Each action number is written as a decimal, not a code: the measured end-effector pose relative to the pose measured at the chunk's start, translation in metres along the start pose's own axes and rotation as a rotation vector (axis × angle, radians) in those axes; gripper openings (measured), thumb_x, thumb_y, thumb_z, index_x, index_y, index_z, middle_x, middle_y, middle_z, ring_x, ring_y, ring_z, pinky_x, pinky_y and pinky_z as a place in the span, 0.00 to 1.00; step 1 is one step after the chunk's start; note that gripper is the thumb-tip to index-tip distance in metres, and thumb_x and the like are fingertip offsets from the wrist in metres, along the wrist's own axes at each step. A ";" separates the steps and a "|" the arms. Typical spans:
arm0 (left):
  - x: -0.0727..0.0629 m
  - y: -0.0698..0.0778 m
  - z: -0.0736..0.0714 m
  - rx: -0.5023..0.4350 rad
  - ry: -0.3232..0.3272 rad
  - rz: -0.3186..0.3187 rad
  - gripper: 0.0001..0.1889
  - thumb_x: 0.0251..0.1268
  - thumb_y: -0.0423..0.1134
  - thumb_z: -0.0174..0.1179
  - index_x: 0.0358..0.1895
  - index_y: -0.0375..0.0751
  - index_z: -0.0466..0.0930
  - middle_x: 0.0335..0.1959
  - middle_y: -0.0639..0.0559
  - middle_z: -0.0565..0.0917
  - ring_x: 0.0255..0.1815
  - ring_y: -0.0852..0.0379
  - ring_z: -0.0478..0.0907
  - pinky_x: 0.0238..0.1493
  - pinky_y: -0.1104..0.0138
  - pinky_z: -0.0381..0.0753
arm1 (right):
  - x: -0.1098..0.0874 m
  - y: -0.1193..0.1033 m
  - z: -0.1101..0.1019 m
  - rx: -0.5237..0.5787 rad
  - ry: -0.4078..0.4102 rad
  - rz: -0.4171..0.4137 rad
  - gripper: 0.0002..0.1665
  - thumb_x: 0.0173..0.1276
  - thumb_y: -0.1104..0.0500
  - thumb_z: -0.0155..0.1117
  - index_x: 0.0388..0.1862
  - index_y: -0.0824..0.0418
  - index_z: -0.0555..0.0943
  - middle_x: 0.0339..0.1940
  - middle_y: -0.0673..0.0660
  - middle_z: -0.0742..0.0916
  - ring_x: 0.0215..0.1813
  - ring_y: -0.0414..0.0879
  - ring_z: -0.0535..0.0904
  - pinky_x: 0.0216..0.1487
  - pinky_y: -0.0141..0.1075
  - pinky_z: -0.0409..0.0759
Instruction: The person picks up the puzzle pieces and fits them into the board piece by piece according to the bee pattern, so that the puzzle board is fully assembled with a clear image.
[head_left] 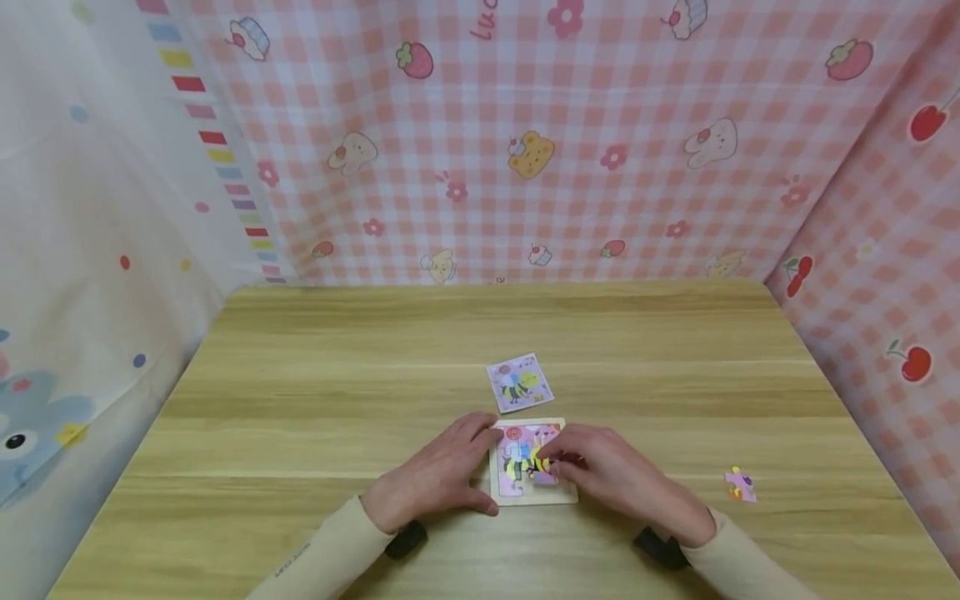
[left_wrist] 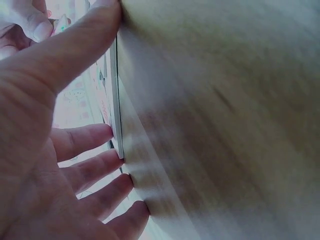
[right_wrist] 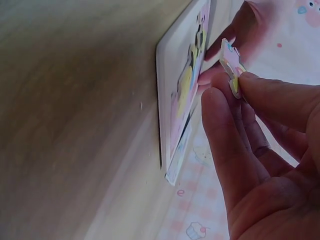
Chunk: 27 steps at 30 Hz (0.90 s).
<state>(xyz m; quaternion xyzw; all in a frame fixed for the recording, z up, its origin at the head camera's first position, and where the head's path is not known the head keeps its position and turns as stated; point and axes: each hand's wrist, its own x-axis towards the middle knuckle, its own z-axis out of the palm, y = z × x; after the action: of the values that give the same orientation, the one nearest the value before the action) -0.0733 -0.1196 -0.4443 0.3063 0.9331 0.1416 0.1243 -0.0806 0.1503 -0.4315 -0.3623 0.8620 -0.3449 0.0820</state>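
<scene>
A square wooden jigsaw puzzle board (head_left: 536, 498) with a bee picture lies on the table. Several pieces fill its upper and left parts; a bare patch shows at its lower right. My left hand (head_left: 442, 471) rests at the board's left side, thumb near the front corner and fingertips along the edge, the fingers spread in the left wrist view. Over the board's right part, my right hand (head_left: 611, 475) pinches a puzzle piece (right_wrist: 231, 60) between thumb and fingers. In the right wrist view this piece is pink and yellow, held clear of the board.
A printed card (head_left: 520, 383) with the same bee picture lies just behind the board. One loose puzzle piece (head_left: 741, 485) is off to the right on the wooden table (head_left: 337, 350). Patterned curtains (head_left: 480, 108) hang behind and at both sides.
</scene>
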 end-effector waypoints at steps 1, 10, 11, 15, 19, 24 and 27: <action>0.000 0.000 0.000 -0.002 0.000 -0.001 0.51 0.50 0.58 0.79 0.74 0.35 0.68 0.76 0.40 0.65 0.77 0.45 0.63 0.78 0.56 0.62 | 0.001 0.000 0.001 -0.002 -0.004 0.000 0.10 0.69 0.66 0.70 0.48 0.57 0.89 0.41 0.45 0.88 0.42 0.34 0.81 0.45 0.35 0.83; 0.000 0.000 0.000 -0.012 0.002 -0.003 0.51 0.50 0.57 0.80 0.74 0.35 0.68 0.76 0.41 0.65 0.77 0.45 0.62 0.78 0.56 0.62 | 0.008 -0.001 0.006 -0.023 -0.041 -0.001 0.09 0.70 0.65 0.70 0.47 0.56 0.89 0.41 0.46 0.89 0.43 0.35 0.82 0.46 0.36 0.83; 0.000 0.000 0.000 -0.013 0.001 -0.004 0.51 0.50 0.57 0.80 0.74 0.35 0.68 0.76 0.41 0.65 0.77 0.45 0.62 0.78 0.56 0.62 | 0.009 -0.001 0.007 -0.026 -0.044 0.000 0.09 0.70 0.65 0.70 0.47 0.56 0.89 0.41 0.46 0.89 0.43 0.35 0.82 0.46 0.36 0.83; 0.000 0.001 -0.001 -0.014 0.000 -0.002 0.51 0.50 0.57 0.80 0.74 0.34 0.68 0.76 0.40 0.65 0.77 0.44 0.62 0.78 0.56 0.62 | 0.010 -0.001 0.008 -0.034 -0.048 -0.006 0.09 0.70 0.65 0.70 0.46 0.56 0.89 0.40 0.46 0.89 0.43 0.36 0.82 0.45 0.36 0.83; 0.000 0.000 -0.001 -0.013 -0.003 -0.004 0.52 0.49 0.58 0.80 0.74 0.34 0.68 0.76 0.40 0.65 0.78 0.44 0.61 0.78 0.56 0.61 | 0.010 0.001 0.011 -0.036 -0.055 -0.011 0.08 0.69 0.66 0.71 0.45 0.56 0.89 0.40 0.45 0.89 0.44 0.36 0.82 0.46 0.36 0.83; 0.000 0.000 0.000 -0.017 -0.004 -0.008 0.52 0.49 0.58 0.80 0.74 0.34 0.68 0.77 0.40 0.64 0.78 0.44 0.61 0.79 0.56 0.60 | 0.010 0.003 0.016 -0.040 -0.069 -0.015 0.09 0.69 0.66 0.71 0.45 0.55 0.89 0.41 0.45 0.89 0.44 0.35 0.82 0.48 0.37 0.83; -0.001 0.000 0.000 -0.021 -0.006 -0.009 0.52 0.49 0.57 0.80 0.74 0.34 0.68 0.77 0.40 0.64 0.78 0.44 0.61 0.79 0.56 0.60 | 0.011 0.002 0.017 -0.043 -0.072 -0.016 0.08 0.69 0.65 0.71 0.45 0.55 0.89 0.41 0.45 0.88 0.44 0.34 0.81 0.48 0.37 0.83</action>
<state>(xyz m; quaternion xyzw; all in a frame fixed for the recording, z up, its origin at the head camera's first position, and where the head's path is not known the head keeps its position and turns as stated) -0.0729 -0.1200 -0.4440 0.3012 0.9326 0.1499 0.1308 -0.0831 0.1347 -0.4447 -0.3829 0.8629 -0.3136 0.1025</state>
